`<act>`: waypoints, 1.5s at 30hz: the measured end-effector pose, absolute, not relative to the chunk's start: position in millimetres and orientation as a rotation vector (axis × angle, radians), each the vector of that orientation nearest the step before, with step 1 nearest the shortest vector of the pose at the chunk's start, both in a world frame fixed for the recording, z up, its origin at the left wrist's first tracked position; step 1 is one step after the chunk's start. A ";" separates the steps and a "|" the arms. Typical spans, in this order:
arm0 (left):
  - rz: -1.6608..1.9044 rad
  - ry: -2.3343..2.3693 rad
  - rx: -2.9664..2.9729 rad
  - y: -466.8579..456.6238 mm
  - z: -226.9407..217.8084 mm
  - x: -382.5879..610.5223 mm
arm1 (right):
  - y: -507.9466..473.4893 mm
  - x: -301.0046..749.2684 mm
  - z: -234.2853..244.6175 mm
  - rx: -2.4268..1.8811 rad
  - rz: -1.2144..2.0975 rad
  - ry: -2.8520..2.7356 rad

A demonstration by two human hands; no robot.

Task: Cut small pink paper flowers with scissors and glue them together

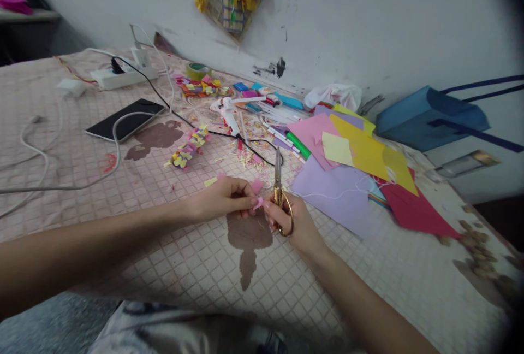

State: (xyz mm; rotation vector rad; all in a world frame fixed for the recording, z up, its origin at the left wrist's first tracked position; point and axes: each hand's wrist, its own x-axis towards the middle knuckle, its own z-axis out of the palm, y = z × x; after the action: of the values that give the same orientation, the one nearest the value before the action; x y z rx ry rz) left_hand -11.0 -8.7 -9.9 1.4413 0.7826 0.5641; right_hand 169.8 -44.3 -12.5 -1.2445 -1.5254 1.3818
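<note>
Paper [258, 203], a small pink scrap, is held above a checked tablecloth [192, 266]. The left hand [233, 196] is nearly closed, pinching it; the right hand [298, 218], loosely curled, holds gold scissors [278, 179] with blades pointing away, apparently leaving thumb and fingertip free to steady the scrap. A glue gun [230, 118] lies beyond.

- At the grip, the left hand [225, 196] is partly hiding a pink scrap [258, 202] — too small for its shape to tell.
- The right hand [301, 222] is covering part of the scissors [278, 180].
- Left of the grip, a white cable [73, 187] is running out of view.
- Far right, the straps [477, 135] are crossing the edge.
- Below, clothing [164, 335] is blurring — cut off.
</note>
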 end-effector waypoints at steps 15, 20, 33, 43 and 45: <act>0.509 0.744 1.324 -9.5 -9.6 -10.7 | -44.1 167.5 -12.1 -1.210 1.398 -1.479; 0.526 0.773 1.325 -12.3 -7.7 -9.6 | -44.8 167.1 -8.9 -1.223 1.362 -1.532; 0.777 0.714 1.008 -5.2 -8.1 -12.3 | -51.1 165.2 -9.2 -1.240 1.522 -1.413; 0.937 0.701 0.987 -4.5 -3.5 -12.3 | -56.4 161.6 -9.0 -1.344 1.455 -1.561; 0.944 0.701 0.975 -4.5 -3.7 -12.1 | -56.9 161.7 -11.2 -1.344 1.431 -1.582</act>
State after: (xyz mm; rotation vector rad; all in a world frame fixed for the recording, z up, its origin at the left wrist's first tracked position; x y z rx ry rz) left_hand -12.1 -4.5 -3.7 0.9754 0.7008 0.9439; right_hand 161.7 -56.9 -11.2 -1.3441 -1.5821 1.4315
